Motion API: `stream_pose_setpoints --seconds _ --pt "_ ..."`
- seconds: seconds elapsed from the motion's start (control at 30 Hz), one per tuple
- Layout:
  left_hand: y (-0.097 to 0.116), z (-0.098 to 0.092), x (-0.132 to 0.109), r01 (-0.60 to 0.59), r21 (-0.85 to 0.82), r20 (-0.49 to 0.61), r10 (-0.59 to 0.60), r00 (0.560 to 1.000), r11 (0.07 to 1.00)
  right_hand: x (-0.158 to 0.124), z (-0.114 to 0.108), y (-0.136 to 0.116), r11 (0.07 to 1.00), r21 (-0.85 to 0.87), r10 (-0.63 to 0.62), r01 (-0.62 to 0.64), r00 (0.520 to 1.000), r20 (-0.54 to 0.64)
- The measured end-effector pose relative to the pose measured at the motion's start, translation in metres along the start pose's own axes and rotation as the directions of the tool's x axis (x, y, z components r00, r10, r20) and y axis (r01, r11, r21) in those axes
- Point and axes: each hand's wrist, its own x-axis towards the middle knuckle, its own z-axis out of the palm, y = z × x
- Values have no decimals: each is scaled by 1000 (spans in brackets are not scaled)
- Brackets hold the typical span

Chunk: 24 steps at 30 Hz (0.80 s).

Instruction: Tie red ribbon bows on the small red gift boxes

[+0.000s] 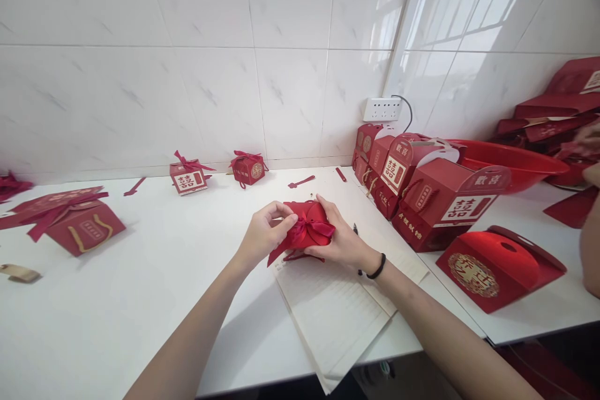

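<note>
A small red box [307,215] with a dark red ribbon bow [310,229] on its top is between my two hands, above the top of an open notebook [335,312]. My left hand [269,231] pinches the ribbon at the box's left side, thumb against the fingers. Around the right side of the box, my right hand [341,239] is wrapped, a black band on its wrist. One ribbon tail hangs down at the left, below my left hand. The underside of the box is hidden.
Finished-looking small boxes [189,176] [249,169] stand near the wall. A bigger box [87,225] is at the left. Several red boxes [445,203], a red basin [515,159] and a person's arm [590,237] are at the right. A pen [355,229] lies by the notebook.
</note>
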Motion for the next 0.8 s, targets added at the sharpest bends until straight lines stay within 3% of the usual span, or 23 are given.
stream_pose_setpoints --seconds 0.2,0.8 --pt "2 1 1 105 -192 49 -98 994 976 0 1 -2 1000 -12 -5 5 1000 16" --pt "-5 4 4 144 -279 31 -141 990 949 0 1 4 998 -30 -54 55 998 21"
